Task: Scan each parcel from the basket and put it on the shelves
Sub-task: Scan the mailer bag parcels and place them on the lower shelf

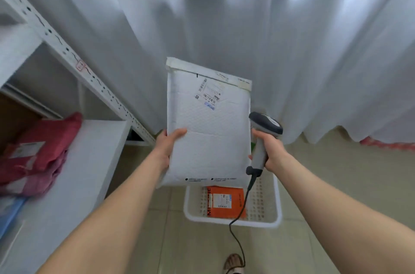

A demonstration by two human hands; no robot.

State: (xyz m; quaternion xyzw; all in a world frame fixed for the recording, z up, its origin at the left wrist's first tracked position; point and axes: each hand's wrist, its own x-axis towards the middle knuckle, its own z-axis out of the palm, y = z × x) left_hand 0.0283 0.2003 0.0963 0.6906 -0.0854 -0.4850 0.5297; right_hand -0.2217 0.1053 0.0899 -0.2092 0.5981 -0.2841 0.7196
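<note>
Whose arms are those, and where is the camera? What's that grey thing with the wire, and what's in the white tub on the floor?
Those are a person's own arms. The camera sits on their head and looks forward and down, so you see what they see. The left hand holds a white padded parcel upright by its edge. The parcel's label, with barcodes, is near the top. The right hand grips a grey scanner, a tool that reads barcodes, and its wire hangs down to the floor. On the floor stands a white basket with an orange parcel lying in it. On the left is a white shelf with a red parcel on it. A white curtain hangs behind.
</note>
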